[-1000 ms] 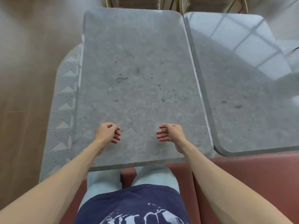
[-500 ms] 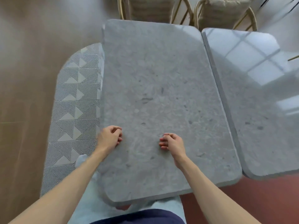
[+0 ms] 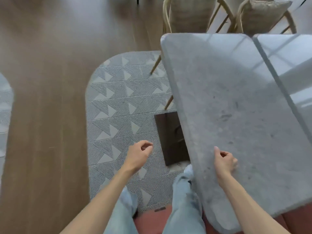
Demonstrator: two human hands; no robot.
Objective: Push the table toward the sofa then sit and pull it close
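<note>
The grey stone table (image 3: 236, 115) stands over the person's right knee, its near end above the red sofa (image 3: 150, 220). The right hand (image 3: 225, 162) floats over its worktop, fingers curled loosely, holding nothing. The left hand (image 3: 140, 153) hangs over the patterned rug (image 3: 118, 102), fingers half-closed and empty.

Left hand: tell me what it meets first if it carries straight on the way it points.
Probably the dark table base, ahead and right of the left hand. The hand seems to float above the patterned rug, so depth is uncertain.
</note>
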